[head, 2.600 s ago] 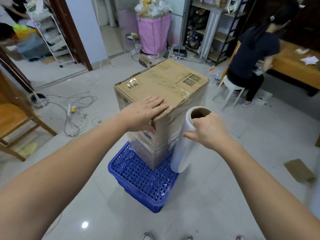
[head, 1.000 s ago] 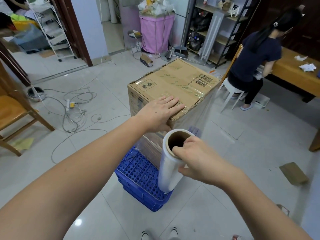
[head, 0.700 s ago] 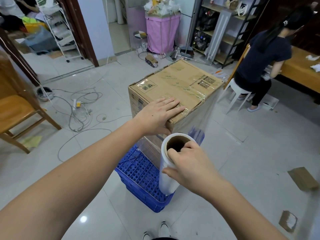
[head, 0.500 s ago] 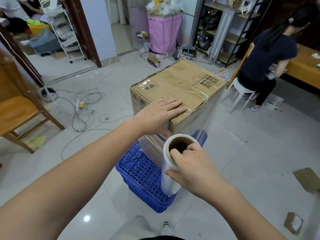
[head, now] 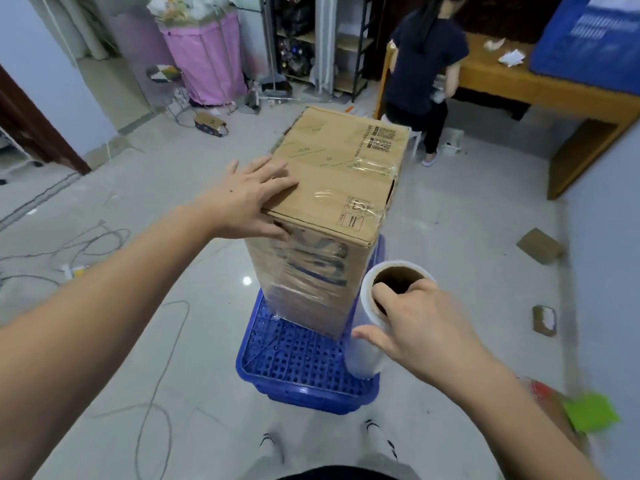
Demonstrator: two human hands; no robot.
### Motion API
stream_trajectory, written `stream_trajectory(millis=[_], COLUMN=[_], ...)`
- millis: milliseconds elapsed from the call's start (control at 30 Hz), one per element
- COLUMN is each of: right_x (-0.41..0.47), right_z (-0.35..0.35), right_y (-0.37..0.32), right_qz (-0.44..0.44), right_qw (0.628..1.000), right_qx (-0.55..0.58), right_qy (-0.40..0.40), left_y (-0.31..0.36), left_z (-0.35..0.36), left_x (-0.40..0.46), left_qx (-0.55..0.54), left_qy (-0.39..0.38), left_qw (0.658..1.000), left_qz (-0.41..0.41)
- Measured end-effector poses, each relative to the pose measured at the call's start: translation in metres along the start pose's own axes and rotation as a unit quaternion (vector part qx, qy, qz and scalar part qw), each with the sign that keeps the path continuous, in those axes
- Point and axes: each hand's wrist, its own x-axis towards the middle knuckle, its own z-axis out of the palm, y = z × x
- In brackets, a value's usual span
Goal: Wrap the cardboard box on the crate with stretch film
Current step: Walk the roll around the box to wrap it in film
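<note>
A tall brown cardboard box (head: pixel 332 174) stands upright on an upturned blue plastic crate (head: pixel 298 368) on the tiled floor. Shiny stretch film covers the box's sides. My left hand (head: pixel 252 199) lies flat with spread fingers on the box's near left top edge, thumb down the side. My right hand (head: pixel 415 327) grips the top of a white stretch film roll (head: pixel 367 348), fingers hooked into its brown cardboard core. The roll hangs upright by the box's near right corner, over the crate's right edge.
A person in dark clothes (head: pixel 422 64) sits on a white stool behind the box, at a wooden table (head: pixel 540 88). Loose cables (head: pixel 104 244) trail over the floor at left. Cardboard scraps (head: pixel 540 249) lie at right. A pink bin (head: pixel 207 67) stands at the back.
I have walked round the box to my right, carrying the roll along, so a different face of it is toward me. My left hand stays on the top and my right keeps the roll.
</note>
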Motion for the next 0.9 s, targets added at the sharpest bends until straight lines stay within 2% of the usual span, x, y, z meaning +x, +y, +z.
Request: stream_trajectory(millis=[133,300,367,467,567,667,900], right_x=[-0.004,0.004,0.009,0.007,-0.008,-0.022,-0.033], right_z=[0.009,0.022,0.029,0.033,0.032,0.025,0.013], right_y=[-0.023,-0.045,-0.048,-0.038,-0.027,-0.025,-0.045], right_qz=[0.104,0.204,0.215,0.186,0.136,0.068,-0.039], right_qw=[0.994,0.978,0.973,0.973,0.987,0.991,0.996], right_qx=[0.013,-0.029,-0.05,-0.024,-0.021,-0.009,0.008], right_qy=[0.014,0.043,0.069,0.132,0.087,0.117,0.076], left_y=[-0.002,0.004,0.004,0.01,0.018,0.024,0.056], left_z=[0.013,0.019,0.019,0.014,0.012,0.011,0.014], left_x=[-0.002,-0.003,-0.004,-0.004,-0.007,-0.01,-0.02], left_qx=[-0.051,-0.028,-0.013,0.004,0.0,-0.005,-0.022], left_qy=[0.001,0.02,0.015,0.006,0.0,0.001,0.006], left_qw=[0.999,0.999,1.0,1.0,1.0,1.0,0.999], left_qz=[0.015,0.018,0.014,0.006,-0.006,-0.012,-0.038])
